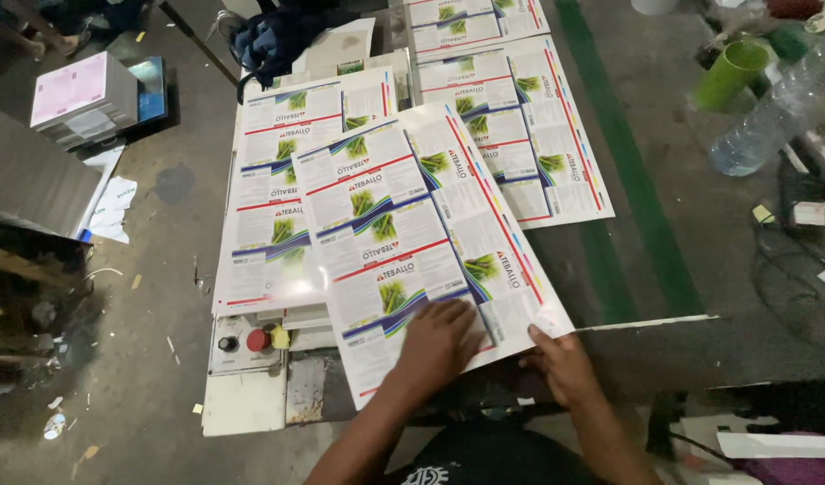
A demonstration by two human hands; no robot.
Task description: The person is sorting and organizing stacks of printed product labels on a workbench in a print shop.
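I see my left hand (pixel 441 339) pressed flat and open on the glossy printed sheet (pixel 412 242) lying skewed atop the worktop (pixel 646 296), right hand (pixel 563 364) pinching its near corner, more printed sheets (pixel 511 117) behind, green cup (pixel 731 72) and plastic bottle (pixel 772 117) far right.

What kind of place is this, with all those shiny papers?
Probably a print shop or packaging workshop. Glossy printed sheets lie spread in overlapping piles, a machine panel with a red button sits below them, and paper scraps litter the concrete floor.
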